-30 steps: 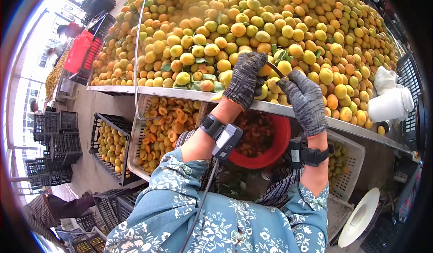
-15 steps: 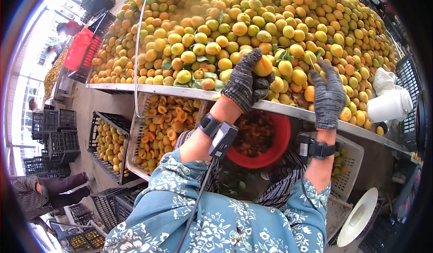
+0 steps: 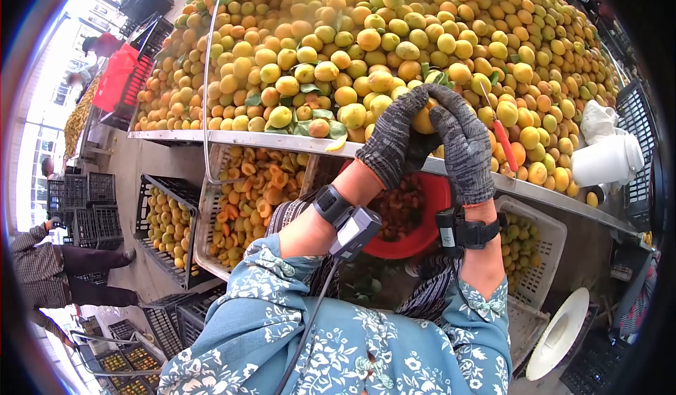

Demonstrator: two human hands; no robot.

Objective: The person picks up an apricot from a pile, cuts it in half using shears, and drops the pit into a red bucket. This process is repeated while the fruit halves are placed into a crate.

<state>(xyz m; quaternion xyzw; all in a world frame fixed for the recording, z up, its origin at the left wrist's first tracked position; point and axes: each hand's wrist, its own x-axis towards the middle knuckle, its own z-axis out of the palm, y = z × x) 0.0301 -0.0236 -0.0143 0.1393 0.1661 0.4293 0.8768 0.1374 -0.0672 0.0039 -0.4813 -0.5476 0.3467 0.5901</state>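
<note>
Both my gloved hands come together over the metal edge of the fruit table. A yellow-orange apricot (image 3: 422, 122) is mostly covered by their fingers. My left hand (image 3: 391, 133), in a dark grey knit glove, wraps the apricot from the left. My right hand (image 3: 462, 140), gloved alike, closes on it from the right, fingertips meeting the left ones. Just right of that hand, a knife with a red handle (image 3: 504, 146) lies against the apricot pile (image 3: 310, 50), its thin blade pointing away from me. Contact between knife and glove is not visible.
Below the table rim (image 3: 282, 141) stand a crate of halved apricots (image 3: 262, 191) and a red tub (image 3: 438, 201) of scraps. A white bucket (image 3: 605, 161) sits at the right edge. Black crates (image 3: 98, 226) stack at left, near a person (image 3: 67, 272).
My right hand has let go of the knife and moved left to join my left hand on the apricot. The knife's red handle now shows. The person at left has shifted.
</note>
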